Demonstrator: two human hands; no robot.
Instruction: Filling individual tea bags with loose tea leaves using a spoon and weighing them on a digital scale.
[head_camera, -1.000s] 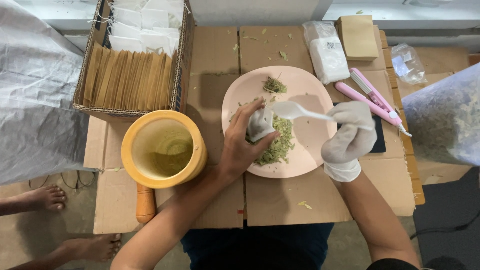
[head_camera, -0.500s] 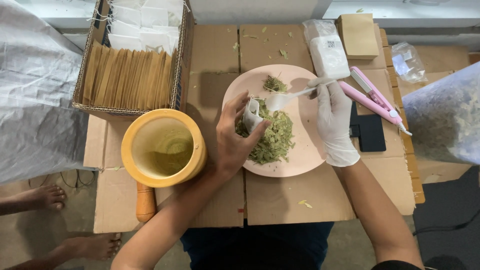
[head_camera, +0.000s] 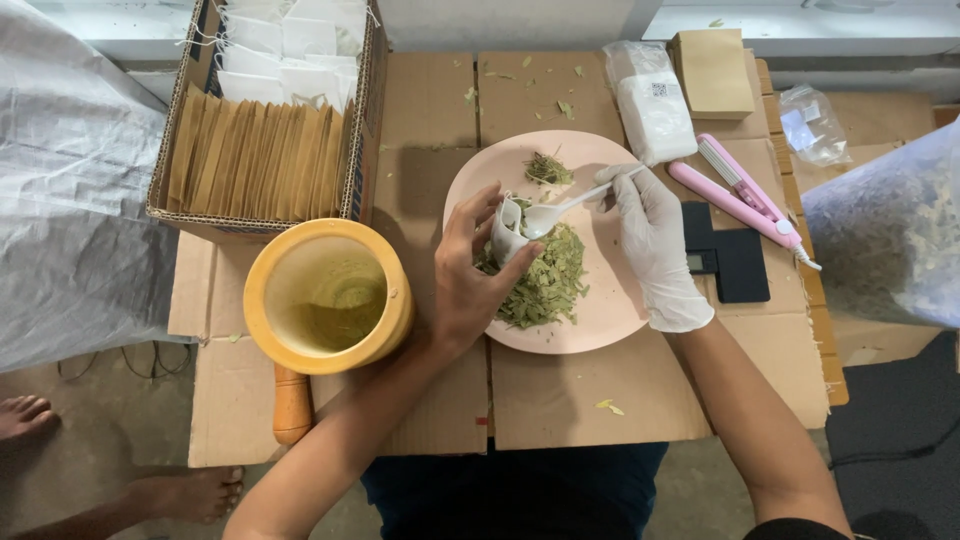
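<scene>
The bare left hand (head_camera: 465, 290) pinches a small white bag (head_camera: 507, 228) open over the pink plate (head_camera: 600, 320), while the gloved right hand (head_camera: 650, 245), at three o'clock, grips a white spoon (head_camera: 560, 208) tipping dried leaves (head_camera: 545, 280) in; this filling step looks to need a steady tilt.

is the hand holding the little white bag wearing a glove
No, the left hand pinching the small white bag is bare; only the right hand, holding the white spoon, wears a white glove.

Plate (head_camera: 600, 310) at centre holding leaves (head_camera: 545, 280), mortar (head_camera: 325, 298) left, scale (head_camera: 735, 262) right, box (head_camera: 265, 120) behind mortar
</scene>
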